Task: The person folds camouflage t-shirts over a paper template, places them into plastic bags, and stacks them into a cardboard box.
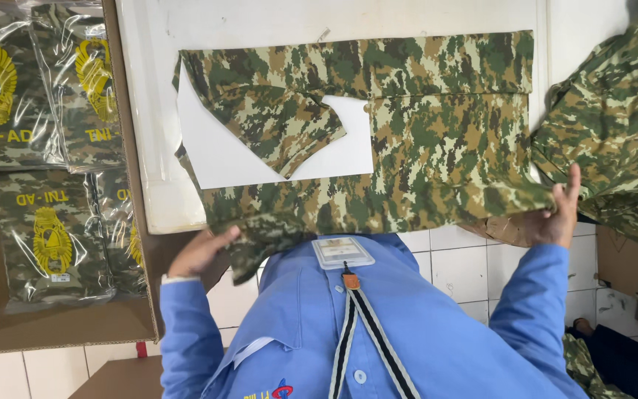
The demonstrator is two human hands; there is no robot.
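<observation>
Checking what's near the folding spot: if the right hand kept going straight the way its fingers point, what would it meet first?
The right hand points up the picture; the loose camouflage garment pile looks first in line, though depth is unclear.

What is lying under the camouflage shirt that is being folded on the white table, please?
A white board lies under the camouflage shirt; part of it shows, the rest is covered. The left hand and right hand hold the near edge.
</observation>
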